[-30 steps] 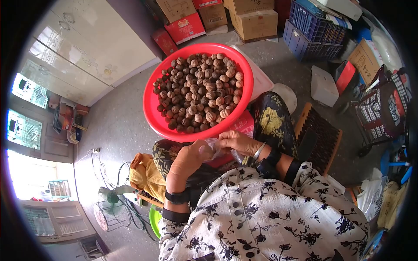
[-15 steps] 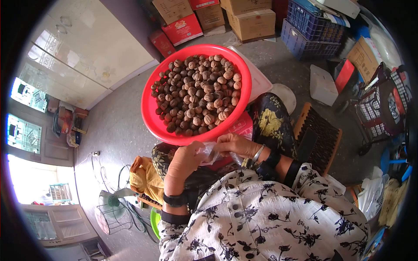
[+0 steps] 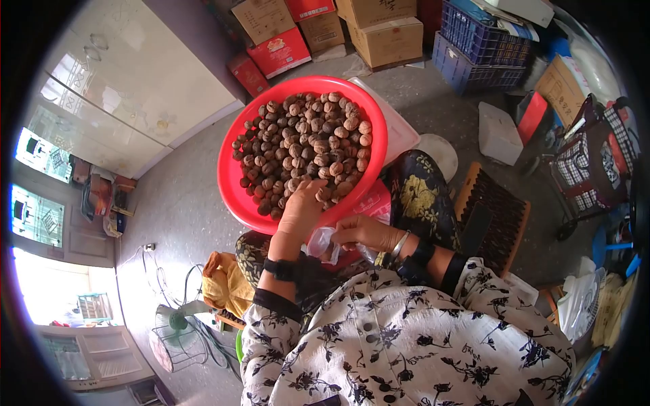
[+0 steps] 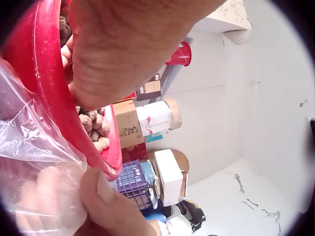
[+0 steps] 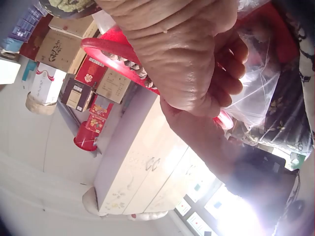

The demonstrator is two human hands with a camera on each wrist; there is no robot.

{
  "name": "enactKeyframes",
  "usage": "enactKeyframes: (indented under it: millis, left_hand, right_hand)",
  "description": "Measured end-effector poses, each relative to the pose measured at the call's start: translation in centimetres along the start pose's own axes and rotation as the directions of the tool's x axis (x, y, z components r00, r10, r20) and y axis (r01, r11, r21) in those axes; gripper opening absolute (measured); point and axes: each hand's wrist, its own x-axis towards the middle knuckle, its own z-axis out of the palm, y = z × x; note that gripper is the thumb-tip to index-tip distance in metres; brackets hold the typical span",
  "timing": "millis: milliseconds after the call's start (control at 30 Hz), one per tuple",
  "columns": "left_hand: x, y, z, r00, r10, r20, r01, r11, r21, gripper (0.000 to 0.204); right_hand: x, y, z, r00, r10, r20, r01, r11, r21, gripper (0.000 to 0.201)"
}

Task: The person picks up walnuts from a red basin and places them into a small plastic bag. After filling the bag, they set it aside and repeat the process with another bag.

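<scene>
Walnuts (image 3: 298, 145) heaped in the red basin (image 3: 227, 162), upper centre of the head frame. Left hand (image 3: 302, 211) reaches over the basin's lower rim, fingertips touching nuts there; whether it grasps one cannot be told. Right hand (image 3: 372, 232), just right of it at frame centre, pinches a clear plastic bag (image 3: 321, 243); left wrist view shows its fingers through the film, lower left. Bag lies just below the basin. Electric fan (image 3: 177, 325) at lower left; blue crates (image 3: 482, 47) at upper right.
</scene>
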Motion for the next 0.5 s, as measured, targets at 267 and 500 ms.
enactKeyframes:
  millis: [267, 500]
  left_hand:
    - [0.84, -1.23, 0.51, 0.994, -0.058, 0.090, 0.051, 0.996, 0.078, 0.047]
    - [-0.01, -0.76, 0.19, 0.950, -0.310, 0.042, 0.307, 0.898, -0.314, 0.042]
  right_hand:
    - [0.20, 0.24, 0.00, 1.000, -0.007, 0.001, 0.007, 1.000, -0.010, 0.022]
    - [0.06, 0.23, -0.15, 0.999, -0.038, 0.027, 0.038, 0.999, -0.010, 0.021]
